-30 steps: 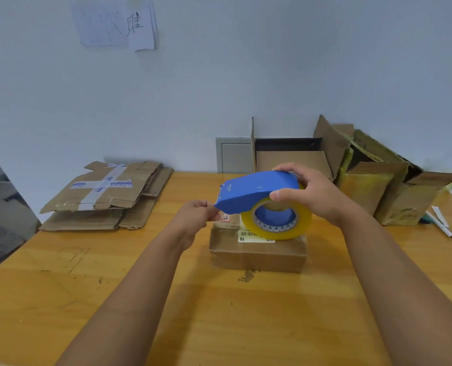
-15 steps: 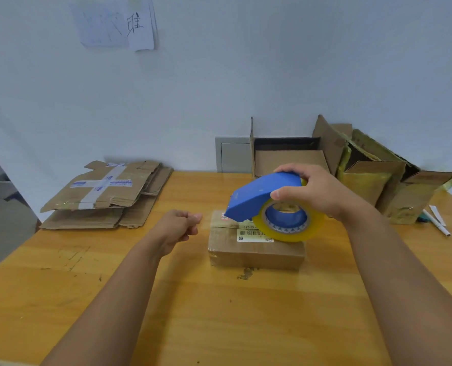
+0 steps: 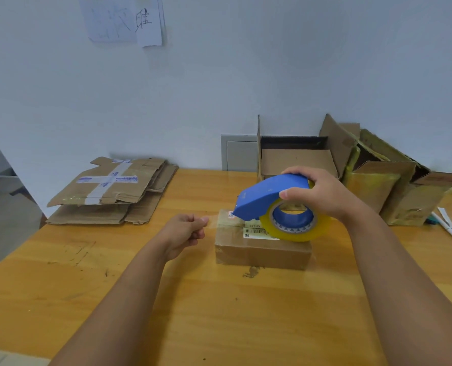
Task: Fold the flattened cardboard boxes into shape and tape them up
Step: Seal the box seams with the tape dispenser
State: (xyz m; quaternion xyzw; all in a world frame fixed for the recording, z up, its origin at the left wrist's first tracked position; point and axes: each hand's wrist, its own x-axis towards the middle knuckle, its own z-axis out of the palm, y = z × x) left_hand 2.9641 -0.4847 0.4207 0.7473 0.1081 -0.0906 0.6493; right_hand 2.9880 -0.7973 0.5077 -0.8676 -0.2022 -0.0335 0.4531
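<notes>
2 bare forearms reach in from below, no sleeves in view. The left hand (image 3: 184, 232) and right hand (image 3: 322, 195) wear nothing.

Right hand (image 3: 322, 194) grips blue tape dispenser (image 3: 269, 196) from above, yellow-clear tape roll (image 3: 296, 223) resting on top of small closed cardboard box (image 3: 262, 249) at table (image 3: 219, 313) centre. Left hand (image 3: 185, 231) left of box, fingers curled, pinching end of clear tape strip (image 3: 213, 223) stretched toward dispenser. Stack of flattened cardboard boxes (image 3: 111, 191) far left by wall. Open cardboard boxes (image 3: 372, 178) back right, white pens (image 3: 446, 224) beside them. Paper sheets (image 3: 124, 19) on wall.
</notes>
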